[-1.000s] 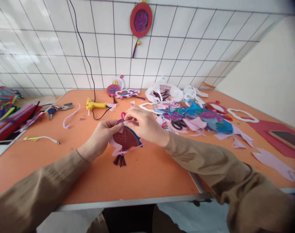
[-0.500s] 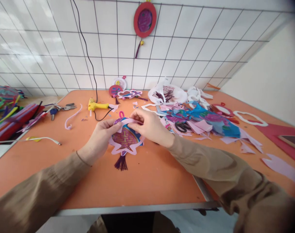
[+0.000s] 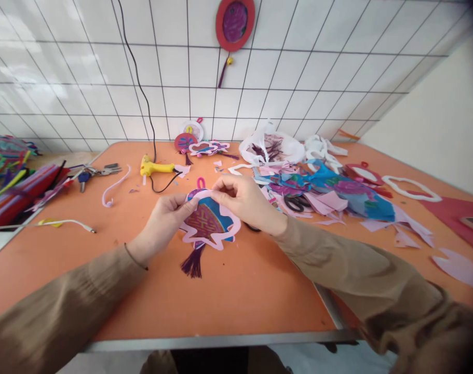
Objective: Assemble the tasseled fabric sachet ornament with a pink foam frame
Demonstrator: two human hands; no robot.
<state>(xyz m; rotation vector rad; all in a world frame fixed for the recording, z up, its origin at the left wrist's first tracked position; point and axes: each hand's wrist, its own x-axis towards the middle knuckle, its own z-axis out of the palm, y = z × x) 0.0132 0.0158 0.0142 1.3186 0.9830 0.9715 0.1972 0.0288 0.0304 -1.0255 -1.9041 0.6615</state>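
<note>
Between my hands is a paper ornament: a pink wavy paper frame [image 3: 216, 242] over a blue and purple patterned cloth piece [image 3: 207, 221]. A pink loop [image 3: 201, 182] sticks up from its top, and a dark purple tassel [image 3: 193, 262] hangs from its bottom edge toward the table. My left hand [image 3: 166, 218] pinches the ornament's upper left edge between thumb and fingers. Closed on the upper right edge of the frame is my right hand [image 3: 247, 202], which covers part of it.
A yellow glue gun [image 3: 156, 167] lies behind on the orange table [image 3: 252, 296], its black cord rising up the tiled wall. To the right are cloth and paper scraps [image 3: 329, 195] with black-handled scissors [image 3: 296, 203]. Pliers [image 3: 104, 170] and pipe cleaners [image 3: 28, 195] lie left.
The pink frame's top edge has come down flatter against the cloth piece. The ornament has turned slightly, its tassel swinging left, and my right hand has shifted a little right.
</note>
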